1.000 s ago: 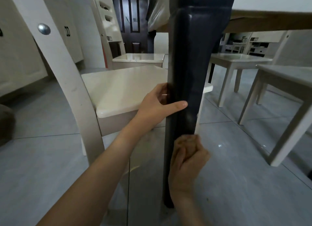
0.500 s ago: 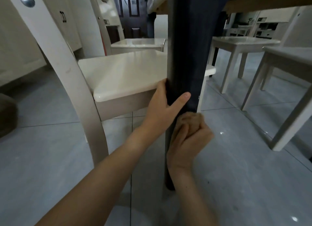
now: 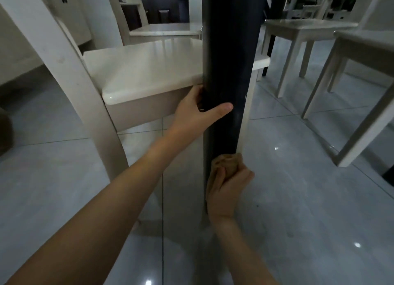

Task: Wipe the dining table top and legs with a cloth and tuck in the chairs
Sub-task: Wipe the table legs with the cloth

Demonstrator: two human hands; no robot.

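Down goes the right hand: half a second ago it sat just under the left hand, and now I see it well below, low on the dark table leg. Its fingers are curled tight round a bunched tan cloth, which is pressed against the leg. The left hand hasn't budged from mid-leg, gripping it with the thumb wrapped across the front and the fingers hidden behind. Just left of the leg is a cream chair, its seat edge right by that hand. More pale chairs stand to the right on grey floor tiles.
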